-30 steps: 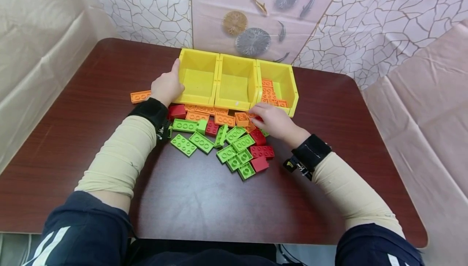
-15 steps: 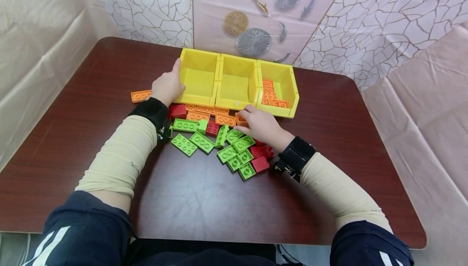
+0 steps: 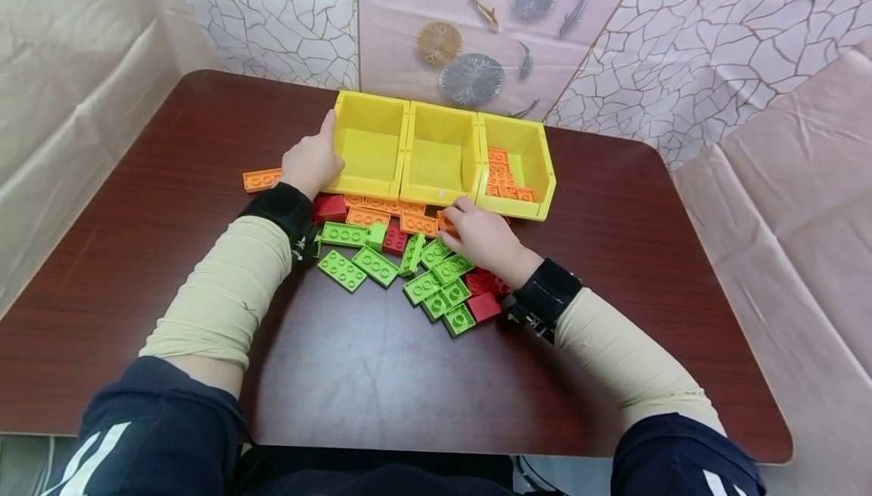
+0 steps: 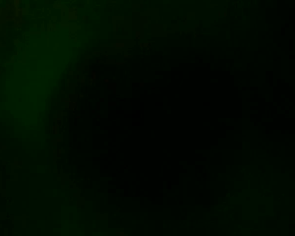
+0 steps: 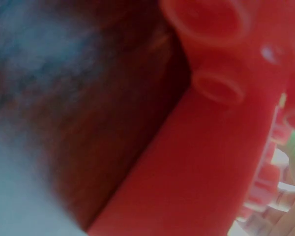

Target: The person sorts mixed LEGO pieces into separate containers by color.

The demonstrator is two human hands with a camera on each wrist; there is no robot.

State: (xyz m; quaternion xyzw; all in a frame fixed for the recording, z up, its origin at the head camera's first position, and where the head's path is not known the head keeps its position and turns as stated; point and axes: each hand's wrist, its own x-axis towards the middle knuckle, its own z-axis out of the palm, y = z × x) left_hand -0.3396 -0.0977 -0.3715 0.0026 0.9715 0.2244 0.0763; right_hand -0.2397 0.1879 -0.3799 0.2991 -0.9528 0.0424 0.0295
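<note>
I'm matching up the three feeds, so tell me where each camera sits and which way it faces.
Head: above, facing down and forward at the table, yellow bins and bricks; both forearms, left hand, right hand show.
Left wrist: almost fully dark; nothing can be made out.
Right wrist: low, close against a blurred red brick; fingertips at bottom right.
Shared: head and right wrist both show red bricks.

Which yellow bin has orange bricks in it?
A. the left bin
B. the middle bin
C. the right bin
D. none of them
C: in the head view orange bricks lie inside the right bin, while the left bin and the middle bin show only bare yellow floors.
</note>
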